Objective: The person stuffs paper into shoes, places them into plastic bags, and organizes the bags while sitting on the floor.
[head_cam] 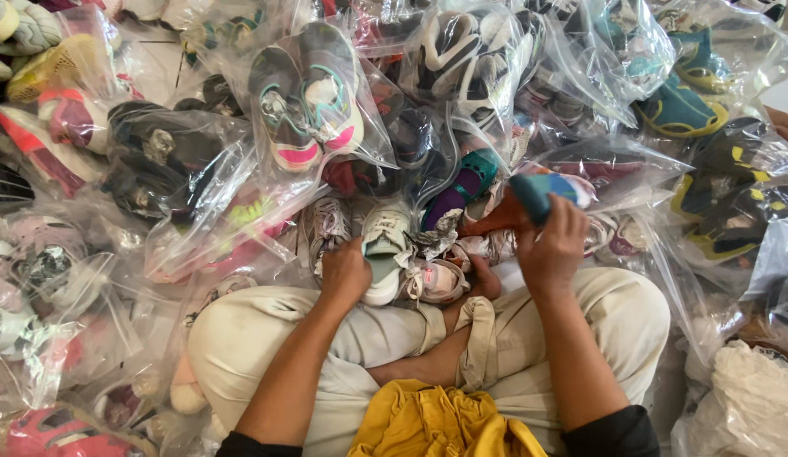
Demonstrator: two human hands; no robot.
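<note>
Clear plastic bags (199, 161) of shoes covered the floor around our crossed legs. Our left hand (345, 272) clenched the heel of a white sneaker (384, 247) just before our knees; right of it, our right hand (553, 245) gripped a teal, soft-looking shoe (540, 191). We judged the slick, crinkled film could let stacked pairs slide and mix.
</note>
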